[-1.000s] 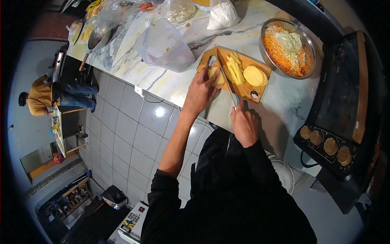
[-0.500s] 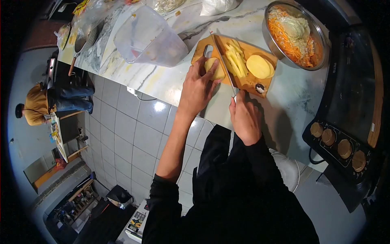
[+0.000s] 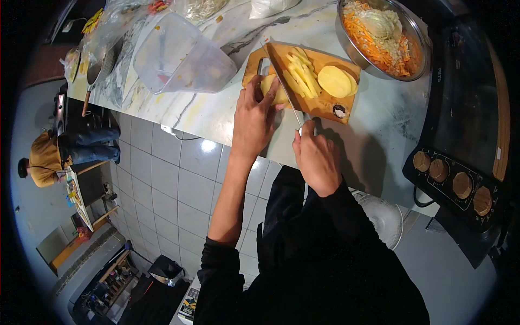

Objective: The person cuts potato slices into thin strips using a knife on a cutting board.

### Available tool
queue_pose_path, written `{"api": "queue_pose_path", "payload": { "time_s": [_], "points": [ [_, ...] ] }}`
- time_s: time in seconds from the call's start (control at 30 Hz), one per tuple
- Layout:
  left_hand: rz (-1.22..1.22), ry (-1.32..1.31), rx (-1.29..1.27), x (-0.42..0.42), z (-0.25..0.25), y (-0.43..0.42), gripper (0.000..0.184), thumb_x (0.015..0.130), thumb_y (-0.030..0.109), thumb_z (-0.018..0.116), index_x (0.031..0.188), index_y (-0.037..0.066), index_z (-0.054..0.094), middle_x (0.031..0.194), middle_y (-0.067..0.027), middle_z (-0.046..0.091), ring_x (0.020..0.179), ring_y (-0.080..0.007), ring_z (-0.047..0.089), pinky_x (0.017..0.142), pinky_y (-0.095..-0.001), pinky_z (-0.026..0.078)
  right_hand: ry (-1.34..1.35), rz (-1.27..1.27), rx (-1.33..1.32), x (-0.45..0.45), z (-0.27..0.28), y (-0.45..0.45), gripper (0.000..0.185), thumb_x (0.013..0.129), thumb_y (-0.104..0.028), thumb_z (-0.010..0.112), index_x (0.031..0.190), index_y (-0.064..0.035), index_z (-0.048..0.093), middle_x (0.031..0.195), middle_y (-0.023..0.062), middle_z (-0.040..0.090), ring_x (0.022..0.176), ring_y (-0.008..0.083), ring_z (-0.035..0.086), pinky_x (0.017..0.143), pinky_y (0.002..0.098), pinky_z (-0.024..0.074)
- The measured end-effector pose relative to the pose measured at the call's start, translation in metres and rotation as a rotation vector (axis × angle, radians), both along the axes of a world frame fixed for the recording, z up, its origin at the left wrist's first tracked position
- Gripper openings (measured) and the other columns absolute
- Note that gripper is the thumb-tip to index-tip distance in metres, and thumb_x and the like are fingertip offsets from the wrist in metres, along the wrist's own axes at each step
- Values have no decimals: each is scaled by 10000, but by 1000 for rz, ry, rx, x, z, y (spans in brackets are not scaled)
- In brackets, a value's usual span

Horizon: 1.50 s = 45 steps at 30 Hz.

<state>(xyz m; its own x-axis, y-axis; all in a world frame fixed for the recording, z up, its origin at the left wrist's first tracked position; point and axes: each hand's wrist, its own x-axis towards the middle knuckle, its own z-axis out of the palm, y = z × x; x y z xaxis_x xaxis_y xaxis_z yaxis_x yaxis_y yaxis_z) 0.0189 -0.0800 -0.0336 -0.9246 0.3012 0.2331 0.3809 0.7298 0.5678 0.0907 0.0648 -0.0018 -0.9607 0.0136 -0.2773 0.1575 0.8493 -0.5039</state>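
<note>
My left hand [image 3: 254, 116] presses yellow slices [image 3: 274, 93] onto the wooden cutting board [image 3: 327, 111], its fingers bent over them. My right hand [image 3: 318, 160] is closed round the handle of a knife [image 3: 285, 81], whose blade lies across the board just right of those slices. Cut yellow sticks [image 3: 301, 73] are piled beside the blade. Further right rest round yellow slices [image 3: 334, 81], above a small dark spot with white on the board. A metal bowl [image 3: 355, 53] of orange shreds and pale shreds stands beyond the board's right end.
A clear plastic container [image 3: 184, 57] stands left of the board. Plastic bags and a pan [image 3: 100, 67] are at the far left of the counter. A black oven with several knobs [image 3: 462, 185] is at the right. Another person [image 3: 49, 157] stands across the room.
The view has shifted, so the counter's things sit further left and higher in the picture. Both hands keep their places at the slices and the knife, with little visible change on the board.
</note>
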Motion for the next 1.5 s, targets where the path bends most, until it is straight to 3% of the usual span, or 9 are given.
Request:
{"api": "queue_pose_path", "payload": {
  "time_s": [0.07,0.27,0.53,0.7,0.77,0.97,1.0,1.07,1.5],
  "points": [
    [1,-11,8,0,-2,0,514,820,109,721,1323,76,618,1296,-196,527,954,-333,569,877,-433,483,49,38,47,0,1,1,207,956,-188,558,920,6,496,607,222,632,605,410,668,551,486,541],
    [23,14,2,-1,-7,0,537,779,120,754,1302,84,640,1259,-179,559,853,-276,572,825,-400,495,-1,48,3,3,3,5,200,966,-168,545,906,18,500,599,223,632,606,400,677,537,472,549],
    [11,6,45,-5,-8,-2,582,721,100,795,1285,93,652,1237,-179,577,856,-273,587,816,-411,506,-62,57,-35,-5,-1,8,232,962,-193,562,912,25,501,626,225,642,615,396,680,543,474,552],
    [6,-8,93,-6,-7,-3,565,726,89,794,1274,82,657,1236,-180,578,861,-273,597,804,-397,512,-47,45,22,-16,-9,0,236,958,-205,568,919,19,506,647,225,647,633,396,681,551,480,550],
    [9,5,79,-6,-5,-2,563,726,91,797,1271,77,658,1234,-179,579,860,-271,599,798,-391,513,-45,32,-57,-17,-7,3,238,953,-183,559,922,29,456,657,262,624,659,455,646,582,531,521],
    [30,-79,172,-5,-3,-5,547,718,130,814,1243,69,675,1224,-169,583,859,-275,601,787,-393,520,-7,35,-27,-1,-6,13,227,954,-190,557,977,17,468,664,250,622,668,458,636,596,546,506],
    [18,-64,166,-5,-2,-5,537,723,141,814,1238,69,679,1226,-170,582,867,-277,603,789,-393,524,46,71,10,2,-6,17,215,953,-201,571,952,1,499,638,217,633,622,418,655,563,499,522],
    [-7,-28,159,-6,-5,-7,516,743,165,806,1235,69,681,1229,-174,582,883,-279,606,797,-393,532,45,75,-11,5,-6,22,217,956,-204,569,950,1,498,637,222,630,622,422,652,564,503,519],
    [-43,-16,115,-6,-4,-12,521,760,124,781,1264,64,663,1232,-171,588,890,-274,579,832,-386,513,112,62,-93,0,-10,11,217,964,-196,554,972,13,495,635,235,616,611,446,630,574,529,495]
  ]
}}
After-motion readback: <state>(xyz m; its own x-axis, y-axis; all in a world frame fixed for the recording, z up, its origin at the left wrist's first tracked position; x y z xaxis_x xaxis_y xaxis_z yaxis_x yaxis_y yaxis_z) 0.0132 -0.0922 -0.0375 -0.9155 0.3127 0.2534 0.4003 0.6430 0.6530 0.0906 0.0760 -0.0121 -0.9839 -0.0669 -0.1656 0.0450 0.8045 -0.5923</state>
